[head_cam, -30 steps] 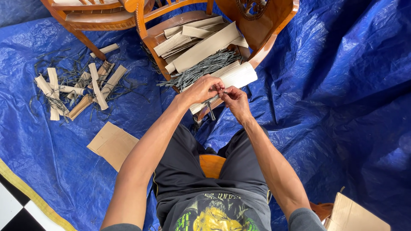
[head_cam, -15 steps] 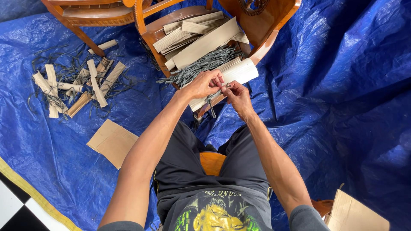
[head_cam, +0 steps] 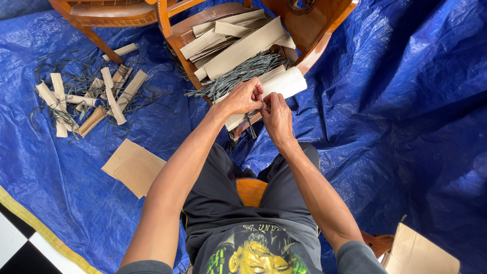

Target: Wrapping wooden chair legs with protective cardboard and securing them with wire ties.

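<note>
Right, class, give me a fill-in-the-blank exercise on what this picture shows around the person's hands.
1. The floor is covered by a ____ tarp.
2. The left hand and right hand meet over a wooden ____ seat.
3. The flat cardboard piece lies on the person's ____ side.

Missing words: blue; chair; left

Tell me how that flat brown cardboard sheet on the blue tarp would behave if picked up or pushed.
The cardboard sheet looks thin and flat, so it is probably light and would likely flex or sag if lifted by one corner. Lying flush on the wrinkled blue tarp, it would probably slide, not roll or tip, though the folds might catch its edge. It appears unlikely to break, only to crease.
</note>
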